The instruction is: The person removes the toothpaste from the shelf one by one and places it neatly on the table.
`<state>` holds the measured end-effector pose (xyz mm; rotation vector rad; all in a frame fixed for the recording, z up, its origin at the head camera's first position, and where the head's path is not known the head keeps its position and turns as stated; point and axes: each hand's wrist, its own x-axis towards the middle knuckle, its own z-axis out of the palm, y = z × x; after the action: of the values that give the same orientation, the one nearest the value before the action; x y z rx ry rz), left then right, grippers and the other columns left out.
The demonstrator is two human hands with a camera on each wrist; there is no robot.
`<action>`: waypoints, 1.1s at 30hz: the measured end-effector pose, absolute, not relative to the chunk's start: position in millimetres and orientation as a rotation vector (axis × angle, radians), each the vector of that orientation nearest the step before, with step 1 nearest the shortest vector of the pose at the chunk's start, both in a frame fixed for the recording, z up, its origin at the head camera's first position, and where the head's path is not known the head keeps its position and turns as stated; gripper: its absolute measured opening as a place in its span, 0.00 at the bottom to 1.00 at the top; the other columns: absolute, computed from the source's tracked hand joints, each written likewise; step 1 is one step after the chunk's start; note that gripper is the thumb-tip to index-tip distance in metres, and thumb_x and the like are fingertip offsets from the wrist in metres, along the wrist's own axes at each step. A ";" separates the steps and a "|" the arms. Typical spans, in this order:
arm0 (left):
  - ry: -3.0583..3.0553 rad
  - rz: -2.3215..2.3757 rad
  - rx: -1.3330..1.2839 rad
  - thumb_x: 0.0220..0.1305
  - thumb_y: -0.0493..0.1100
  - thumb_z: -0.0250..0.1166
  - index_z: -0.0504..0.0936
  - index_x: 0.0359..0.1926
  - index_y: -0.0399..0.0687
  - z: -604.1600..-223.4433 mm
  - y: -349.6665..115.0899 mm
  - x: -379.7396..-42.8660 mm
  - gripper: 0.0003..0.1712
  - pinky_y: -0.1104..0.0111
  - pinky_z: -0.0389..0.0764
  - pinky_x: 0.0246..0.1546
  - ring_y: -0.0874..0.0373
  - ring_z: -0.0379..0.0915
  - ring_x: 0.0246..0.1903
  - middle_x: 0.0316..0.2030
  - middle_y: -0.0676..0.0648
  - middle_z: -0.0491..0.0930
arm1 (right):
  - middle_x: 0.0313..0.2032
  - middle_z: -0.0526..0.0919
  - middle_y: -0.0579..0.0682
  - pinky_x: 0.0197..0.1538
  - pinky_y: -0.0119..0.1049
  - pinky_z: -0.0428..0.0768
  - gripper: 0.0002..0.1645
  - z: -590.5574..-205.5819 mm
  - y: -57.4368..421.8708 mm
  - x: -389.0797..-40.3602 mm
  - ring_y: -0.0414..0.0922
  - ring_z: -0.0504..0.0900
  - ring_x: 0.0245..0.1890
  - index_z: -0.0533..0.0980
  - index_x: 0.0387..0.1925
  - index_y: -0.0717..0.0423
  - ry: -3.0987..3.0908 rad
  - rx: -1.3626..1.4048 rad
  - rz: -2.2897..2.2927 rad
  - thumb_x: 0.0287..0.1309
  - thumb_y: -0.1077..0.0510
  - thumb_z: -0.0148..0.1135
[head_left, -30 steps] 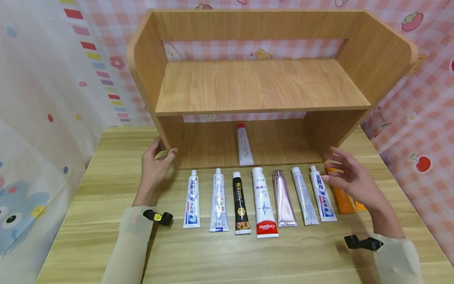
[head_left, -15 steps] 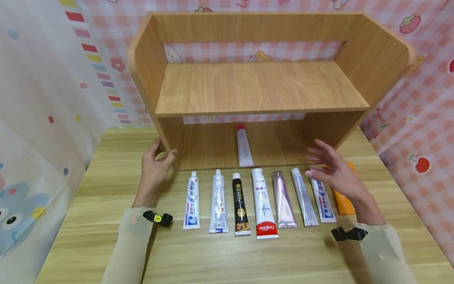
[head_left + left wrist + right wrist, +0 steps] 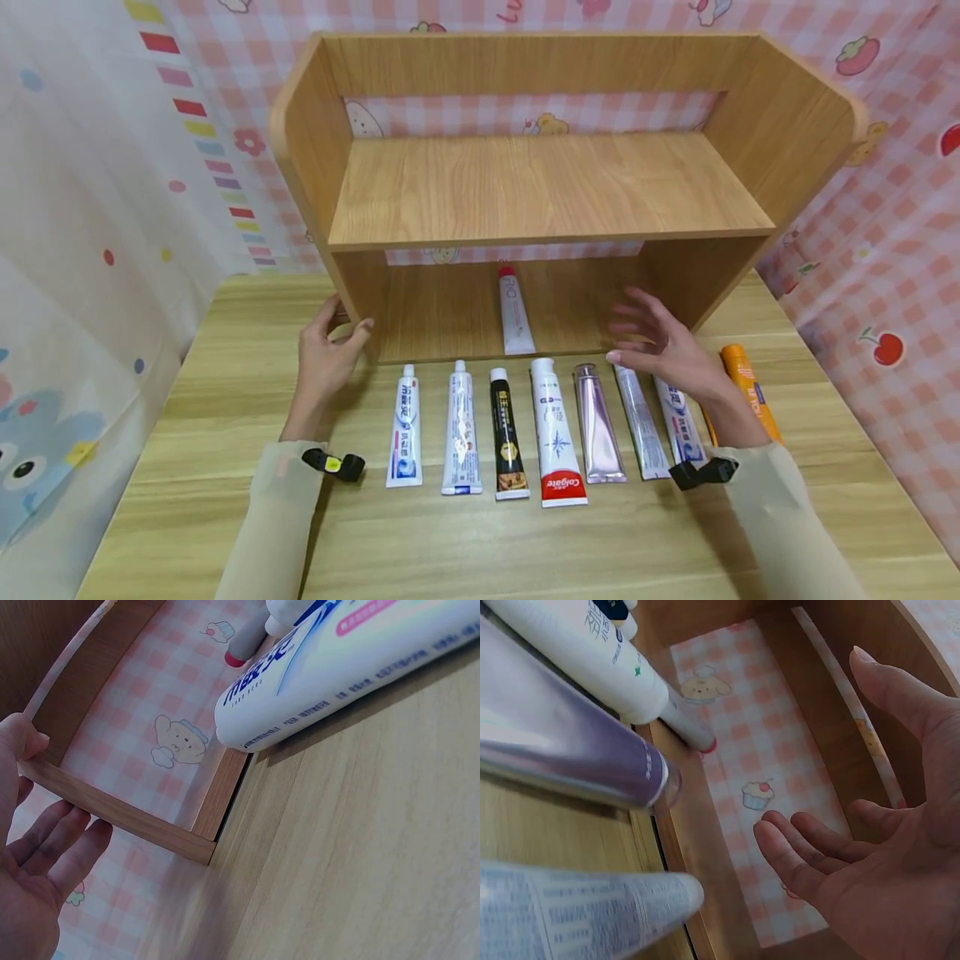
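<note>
My left hand (image 3: 330,350) pinches the front edge of the wooden shelf's (image 3: 555,187) left side panel, thumb inside and fingers outside, as the left wrist view shows. My right hand (image 3: 667,350) hangs with spread, empty fingers before the lower compartment's right part, above the caps of a silvery tube (image 3: 643,429) and a white-and-blue toothpaste tube (image 3: 678,425). A white tube with a red cap (image 3: 516,317) lies in the lower compartment. Left of my right hand lie a pink metallic tube (image 3: 600,429), a Colgate toothpaste tube (image 3: 557,433) and a black tube (image 3: 508,437).
Farther left lie a white tube (image 3: 461,433) and another white-and-blue toothpaste tube (image 3: 405,429). Orange tubes (image 3: 750,387) lie at the right, partly hidden by my right forearm. All rest on the wooden table (image 3: 480,550), caps toward the shelf. A checked curtain (image 3: 900,250) hangs behind.
My right hand has moved left, from near the orange tubes and the shelf's right corner to above the silvery tube, uncovering an orange tube. My left hand stays at the side panel.
</note>
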<state>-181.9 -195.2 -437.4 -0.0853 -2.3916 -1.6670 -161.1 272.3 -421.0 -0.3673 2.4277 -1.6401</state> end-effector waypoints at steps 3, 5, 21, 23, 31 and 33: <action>-2.394 -1.665 -0.086 0.68 0.36 0.63 0.70 0.72 0.41 -440.0 -195.7 -183.6 0.32 0.68 0.85 0.54 0.44 0.74 0.59 0.58 0.33 0.77 | 0.77 0.59 0.61 0.58 0.19 0.78 0.58 -422.3 266.6 -167.2 0.63 0.67 0.71 0.44 0.82 0.42 2.420 -0.334 -1.624 0.63 0.57 0.71; -2.393 -1.662 -0.087 0.69 0.36 0.63 0.69 0.73 0.41 -443.2 -196.6 -186.0 0.32 0.69 0.86 0.54 0.44 0.74 0.59 0.58 0.33 0.77 | 0.77 0.60 0.60 0.58 0.20 0.79 0.59 -423.8 263.2 -171.6 0.63 0.68 0.72 0.45 0.82 0.42 2.413 -0.312 -1.624 0.62 0.55 0.72; -2.371 -1.616 -0.100 0.68 0.42 0.66 0.72 0.71 0.49 -471.2 -208.7 -201.2 0.31 0.66 0.87 0.52 0.49 0.76 0.56 0.57 0.39 0.79 | 0.77 0.59 0.62 0.72 0.59 0.72 0.62 -445.2 228.0 -209.4 0.63 0.67 0.72 0.43 0.82 0.46 2.253 -0.320 -1.718 0.59 0.57 0.74; -2.366 -1.621 -0.101 0.68 0.42 0.66 0.72 0.71 0.48 -471.2 -208.3 -201.4 0.31 0.67 0.87 0.51 0.50 0.76 0.56 0.57 0.39 0.79 | 0.77 0.59 0.62 0.72 0.59 0.71 0.63 -446.0 224.5 -212.7 0.63 0.67 0.73 0.42 0.82 0.46 2.242 -0.313 -1.723 0.59 0.57 0.74; -2.364 -1.623 -0.114 0.68 0.42 0.66 0.72 0.72 0.51 -472.0 -207.9 -201.8 0.32 0.70 0.87 0.51 0.49 0.76 0.57 0.57 0.39 0.79 | 0.78 0.57 0.60 0.72 0.58 0.72 0.61 -451.7 215.8 -226.0 0.63 0.68 0.72 0.45 0.82 0.45 2.215 -0.310 -1.726 0.58 0.59 0.75; -2.364 -1.624 -0.115 0.68 0.42 0.66 0.72 0.72 0.51 -471.7 -207.8 -201.2 0.32 0.69 0.87 0.51 0.48 0.76 0.57 0.57 0.39 0.80 | 0.78 0.57 0.59 0.72 0.58 0.72 0.62 -453.9 214.0 -229.5 0.62 0.68 0.72 0.46 0.82 0.45 2.224 -0.316 -1.712 0.56 0.58 0.76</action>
<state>-201.2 -207.8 -471.7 -0.1146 -2.3636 -1.6240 -229.5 214.0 -453.9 -0.3163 2.2243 -1.7121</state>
